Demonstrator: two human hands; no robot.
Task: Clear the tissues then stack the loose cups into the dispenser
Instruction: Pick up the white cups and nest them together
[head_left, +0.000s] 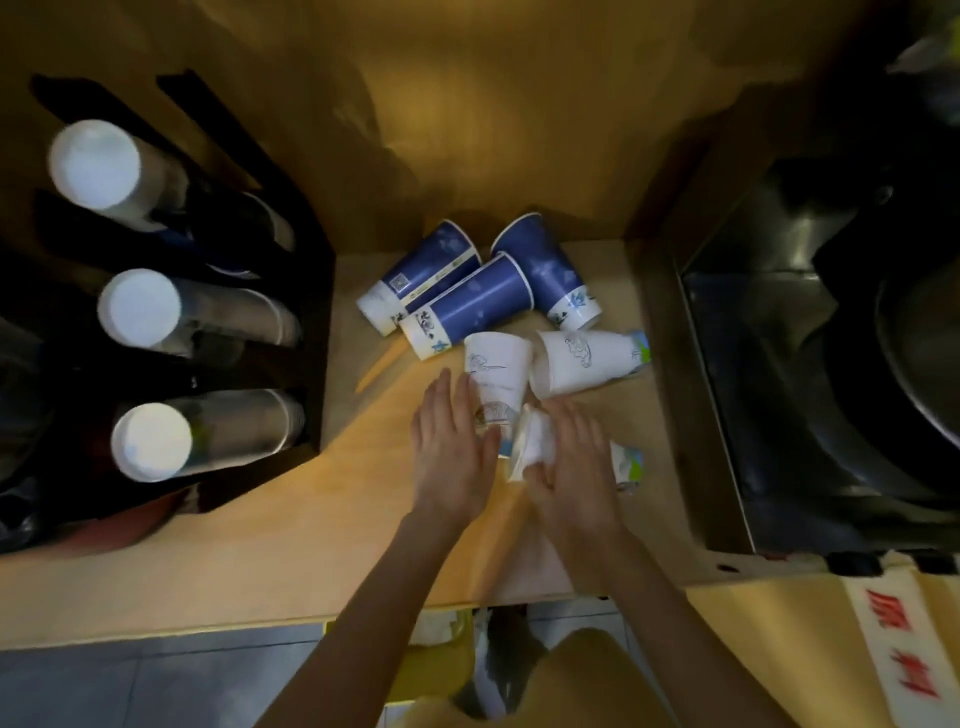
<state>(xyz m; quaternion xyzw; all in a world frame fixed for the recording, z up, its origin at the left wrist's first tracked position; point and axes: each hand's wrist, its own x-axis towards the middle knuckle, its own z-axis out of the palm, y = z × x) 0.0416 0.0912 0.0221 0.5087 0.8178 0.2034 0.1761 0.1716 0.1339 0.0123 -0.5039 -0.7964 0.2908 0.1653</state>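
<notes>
Loose paper cups lie in a cluster on the wooden counter (260, 561). Three blue cups (470, 306) lie on their sides at the back. In front of them are a white printed cup (496, 371) and a second white cup (584, 361) on its side. My left hand (452, 447) rests with straight fingers against the left side of the first white cup, its thumb by the rim. My right hand (569, 467) is wrapped over a third white cup (530, 444) lying on its side. The black dispenser (311, 312) at the left holds three cup stacks (140, 309).
A thin wooden stick (382, 364) lies between the dispenser and the cups. A dark metal basin (779, 374) borders the counter on the right. Below the counter edge stands a yellow bin (436, 670) with white paper in it. A sign with red characters (898, 649) is at the lower right.
</notes>
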